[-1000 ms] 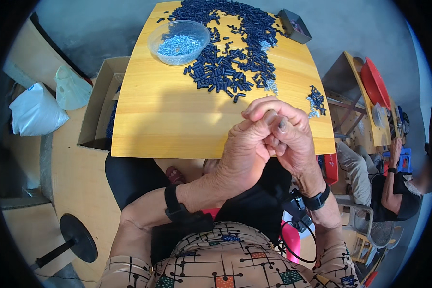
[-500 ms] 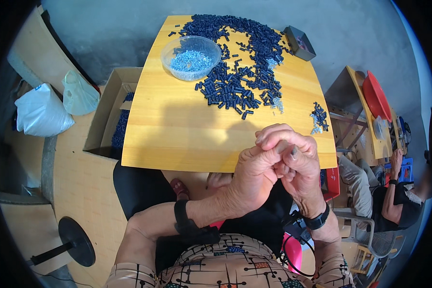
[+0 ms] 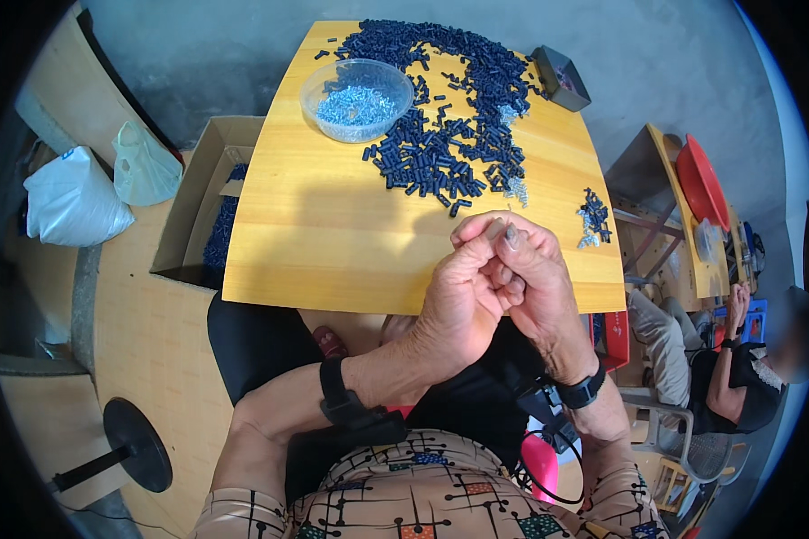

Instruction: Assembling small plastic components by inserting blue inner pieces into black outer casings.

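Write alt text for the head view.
The left hand and right hand press together, fingertips meeting, above the near edge of a yellow wooden table. Farther back lie a pile of small dark blue pieces and a clear bowl.

Two hands pressed together over the near edge of a wooden table strewn with small dark parts.

The left hand [image 3: 463, 287] and right hand [image 3: 530, 278] meet fingers to fingers, curled around something too small to make out, just above the table [image 3: 333, 251]. A broad heap of dark blue cylindrical pieces [image 3: 449, 117] spreads across the far half, beside a clear bowl [image 3: 357, 99] of pale blue bits. A small grey box [image 3: 562, 78] sits at the far right corner. A cardboard box [image 3: 202, 211] stands on the floor to the left, near white bags [image 3: 72, 202]. Another person [image 3: 719, 377] sits at the right.
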{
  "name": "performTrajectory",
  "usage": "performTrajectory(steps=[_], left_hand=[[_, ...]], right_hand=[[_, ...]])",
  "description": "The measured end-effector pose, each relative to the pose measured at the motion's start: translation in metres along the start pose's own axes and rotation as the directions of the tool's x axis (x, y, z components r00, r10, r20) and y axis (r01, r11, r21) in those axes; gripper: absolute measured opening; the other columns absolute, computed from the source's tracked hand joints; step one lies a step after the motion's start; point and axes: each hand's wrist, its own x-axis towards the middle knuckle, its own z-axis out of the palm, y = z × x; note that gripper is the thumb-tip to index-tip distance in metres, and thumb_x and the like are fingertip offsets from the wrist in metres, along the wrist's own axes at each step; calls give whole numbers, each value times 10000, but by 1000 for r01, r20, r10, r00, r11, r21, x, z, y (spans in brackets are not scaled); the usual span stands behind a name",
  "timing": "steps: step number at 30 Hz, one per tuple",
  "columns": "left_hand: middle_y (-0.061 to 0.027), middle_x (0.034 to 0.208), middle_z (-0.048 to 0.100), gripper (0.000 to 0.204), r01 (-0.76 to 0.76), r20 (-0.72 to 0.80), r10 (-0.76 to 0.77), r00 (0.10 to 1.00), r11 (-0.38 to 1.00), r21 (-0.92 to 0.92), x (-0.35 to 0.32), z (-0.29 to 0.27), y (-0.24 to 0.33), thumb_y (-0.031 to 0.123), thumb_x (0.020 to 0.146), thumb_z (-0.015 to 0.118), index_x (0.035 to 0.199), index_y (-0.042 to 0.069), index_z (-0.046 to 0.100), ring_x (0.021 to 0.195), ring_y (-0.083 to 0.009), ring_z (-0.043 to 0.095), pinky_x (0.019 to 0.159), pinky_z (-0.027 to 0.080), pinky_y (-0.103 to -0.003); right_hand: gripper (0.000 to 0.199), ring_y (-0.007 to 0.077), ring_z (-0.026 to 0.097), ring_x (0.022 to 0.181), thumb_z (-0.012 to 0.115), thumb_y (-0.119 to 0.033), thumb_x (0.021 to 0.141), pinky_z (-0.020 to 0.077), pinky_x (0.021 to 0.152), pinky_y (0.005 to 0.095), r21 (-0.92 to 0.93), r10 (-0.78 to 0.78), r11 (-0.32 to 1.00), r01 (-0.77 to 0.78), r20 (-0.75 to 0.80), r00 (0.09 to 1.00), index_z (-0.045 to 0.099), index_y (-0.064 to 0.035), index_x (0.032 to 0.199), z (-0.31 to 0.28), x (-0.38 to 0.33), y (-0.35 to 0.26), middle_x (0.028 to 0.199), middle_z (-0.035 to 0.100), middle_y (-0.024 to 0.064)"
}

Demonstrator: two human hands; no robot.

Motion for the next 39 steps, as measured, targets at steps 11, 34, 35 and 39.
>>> performTrajectory(steps=[11,34,35,39], left_hand=[[56,735,416,111,79,-82,-78,994,997,7,-6,10,-10,237,896,518,898,127,533,691,-70,396,632,336,-240],[43,689,492,223,-241,-101,250,963,966,92,-39,36,82,283,926,524,1005,75,502,626,-66,453,584,353,-211],[51,665,470,215,-321,-146,329,933,944,78,-46,37,101,270,924,531,1016,83,479,596,-63,438,569,352,-207],[70,608,412,220,-546,-119,563,818,825,147,-61,22,170,258,911,558,1007,100,439,546,-59,406,535,359,-204]], right_hand=[[406,-27,354,472,626,-317,850,224,412,112,12,29,999,-29,9,1000,613,55,1013,-6,-15,-4,673,549,-29],[651,177,547,1028,644,-404,822,415,899,298,-372,-311,876,306,46,949,464,41,1261,23,-1,-7,1184,562,144],[607,172,553,1012,640,-367,831,423,888,295,-399,-308,870,291,22,951,477,37,1253,17,-1,-5,1169,572,138],[365,131,578,903,601,-185,865,458,809,259,-477,-268,859,183,-115,956,562,11,1171,-15,-11,-4,1055,628,87]])
